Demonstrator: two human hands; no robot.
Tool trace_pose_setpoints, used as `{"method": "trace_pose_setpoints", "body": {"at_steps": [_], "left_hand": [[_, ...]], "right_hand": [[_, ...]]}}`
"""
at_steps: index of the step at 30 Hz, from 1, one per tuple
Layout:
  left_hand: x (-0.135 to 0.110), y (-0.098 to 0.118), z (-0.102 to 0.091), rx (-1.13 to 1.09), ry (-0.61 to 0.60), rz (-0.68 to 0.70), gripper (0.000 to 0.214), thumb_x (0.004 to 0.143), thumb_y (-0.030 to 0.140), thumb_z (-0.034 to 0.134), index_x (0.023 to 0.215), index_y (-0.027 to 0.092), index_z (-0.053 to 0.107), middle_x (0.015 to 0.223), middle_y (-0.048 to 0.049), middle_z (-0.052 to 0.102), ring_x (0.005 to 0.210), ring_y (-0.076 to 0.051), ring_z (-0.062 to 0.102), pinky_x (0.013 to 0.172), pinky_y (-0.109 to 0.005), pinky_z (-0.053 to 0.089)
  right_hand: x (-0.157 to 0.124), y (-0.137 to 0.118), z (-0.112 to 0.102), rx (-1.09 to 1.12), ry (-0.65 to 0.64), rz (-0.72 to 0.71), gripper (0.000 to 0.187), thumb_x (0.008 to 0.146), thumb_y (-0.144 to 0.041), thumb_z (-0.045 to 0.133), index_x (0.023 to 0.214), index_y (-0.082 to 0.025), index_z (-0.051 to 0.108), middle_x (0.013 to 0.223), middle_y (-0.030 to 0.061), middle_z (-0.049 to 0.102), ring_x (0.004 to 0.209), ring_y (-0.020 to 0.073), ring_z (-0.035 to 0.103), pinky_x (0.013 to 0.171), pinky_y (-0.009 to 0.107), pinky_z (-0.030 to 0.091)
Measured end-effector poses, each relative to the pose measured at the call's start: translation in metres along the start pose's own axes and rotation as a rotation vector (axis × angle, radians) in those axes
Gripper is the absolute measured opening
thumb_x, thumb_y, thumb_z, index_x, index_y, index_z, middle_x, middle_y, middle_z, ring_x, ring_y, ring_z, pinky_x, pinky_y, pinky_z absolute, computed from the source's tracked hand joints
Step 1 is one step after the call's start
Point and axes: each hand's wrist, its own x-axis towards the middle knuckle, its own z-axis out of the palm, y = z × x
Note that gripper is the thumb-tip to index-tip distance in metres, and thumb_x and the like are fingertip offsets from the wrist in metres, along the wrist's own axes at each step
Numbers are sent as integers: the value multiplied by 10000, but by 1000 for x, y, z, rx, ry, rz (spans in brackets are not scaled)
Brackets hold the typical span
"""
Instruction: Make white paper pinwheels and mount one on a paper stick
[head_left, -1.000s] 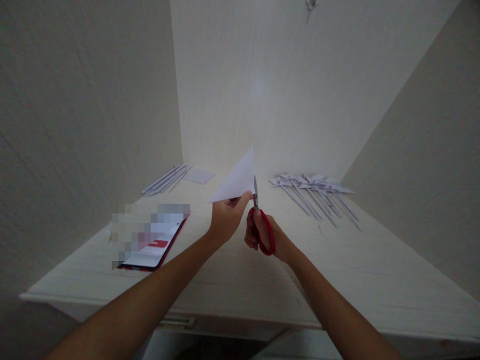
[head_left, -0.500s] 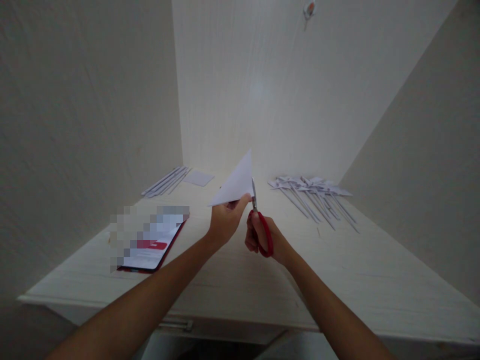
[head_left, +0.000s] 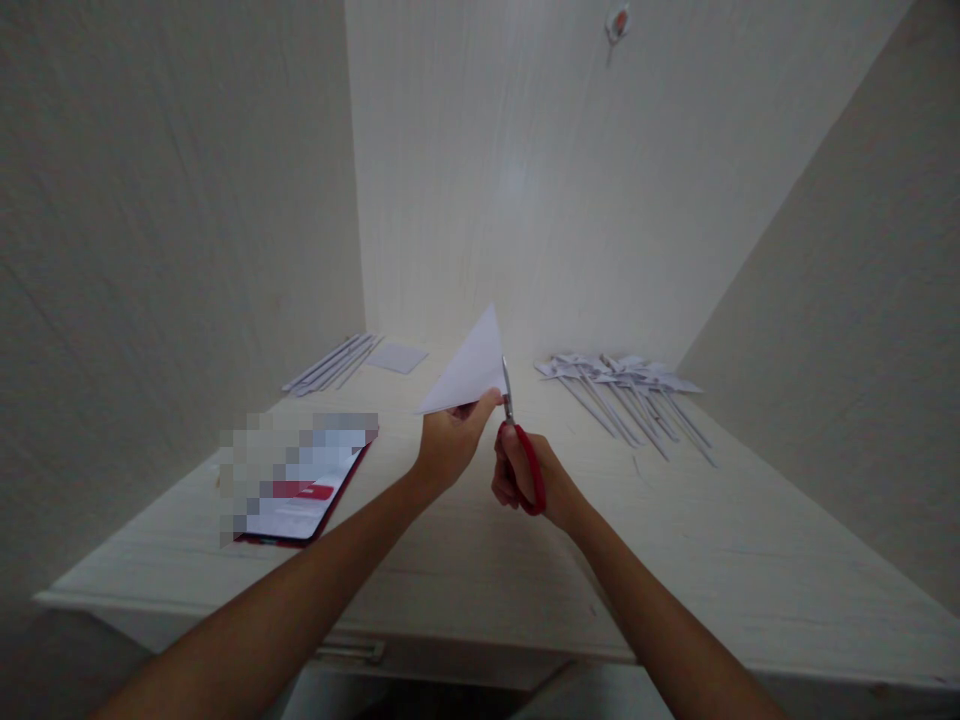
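Note:
My left hand (head_left: 454,440) grips a white sheet of paper (head_left: 472,365) by its lower edge, thumb in front. The paper looks like a triangle with its point upward. Red-handled scissors (head_left: 534,475) are in my right hand (head_left: 521,470), fingers through the loops. Their metal blades point up along the paper's right edge, close to my left thumb. Whether the blades are parted is hard to make out.
A phone or tablet (head_left: 300,500) in a red case lies at the left, partly pixelated. Rolled paper sticks (head_left: 334,362) and a square of paper (head_left: 397,357) lie at the back left. Several paper pinwheels on sticks (head_left: 626,385) are heaped back right. Walls enclose the white table (head_left: 720,580).
The paper's top point has tipped slightly left and down, leaving a small gap from the scissor blades. Both hands stay nearly in place.

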Motion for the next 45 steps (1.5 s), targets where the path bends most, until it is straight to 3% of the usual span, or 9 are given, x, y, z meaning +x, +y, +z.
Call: {"method": "trace_pose_setpoints", "body": {"at_steps": [17, 24, 28, 31, 37, 42, 45], "left_hand": [[0, -1, -1, 18, -5, -2, 166, 662, 292, 645, 694, 131, 622, 857, -88, 700, 835, -190, 648, 824, -320, 489], [2, 2, -1, -34, -29, -27, 156, 656, 286, 653, 672, 131, 639, 769, -66, 701, 760, -174, 650, 755, -293, 495], [3, 2, -1, -75, -54, -43, 150, 652, 280, 662, 663, 132, 645, 745, -56, 695, 755, -163, 642, 739, -276, 485], [4, 1, -2, -92, -67, -69, 150, 647, 283, 668, 660, 135, 649, 746, -54, 691, 734, -152, 631, 703, -268, 478], [2, -6, -3, -173, -248, -146, 145, 645, 287, 684, 674, 146, 668, 671, -21, 667, 624, -106, 575, 594, -230, 436], [-2, -7, -2, -182, -353, -178, 206, 630, 292, 703, 764, 142, 655, 714, -22, 668, 644, -118, 582, 603, -242, 441], [-7, -8, 2, -157, -376, -192, 258, 613, 307, 713, 791, 135, 642, 771, -34, 670, 677, -130, 585, 611, -250, 449]], "right_hand": [[1, 5, -1, -6, 0, 1, 466, 800, -626, 333, 640, -194, 407, 324, -52, 445, 277, 97, 406, 327, 208, 328], [1, 6, -1, 5, 23, -28, 457, 804, -613, 345, 637, -193, 411, 327, -48, 454, 277, 103, 426, 316, 204, 317], [2, 5, 0, 64, 55, -47, 465, 787, -631, 357, 637, -194, 405, 337, -41, 463, 294, 109, 448, 335, 212, 352], [4, 2, -2, 135, 148, -40, 470, 777, -637, 370, 620, -194, 390, 347, -36, 459, 290, 98, 427, 324, 208, 339], [6, -11, -18, 244, 390, -128, 398, 788, -547, 457, 766, -152, 506, 454, -37, 513, 284, 61, 391, 268, 171, 232], [4, -15, -21, 229, 348, -174, 283, 728, -413, 602, 747, -140, 528, 407, -75, 462, 254, 34, 323, 245, 158, 203], [4, -14, -18, 249, 406, -152, 256, 681, -363, 644, 673, -145, 510, 353, -97, 405, 241, 29, 289, 230, 154, 202]]}}
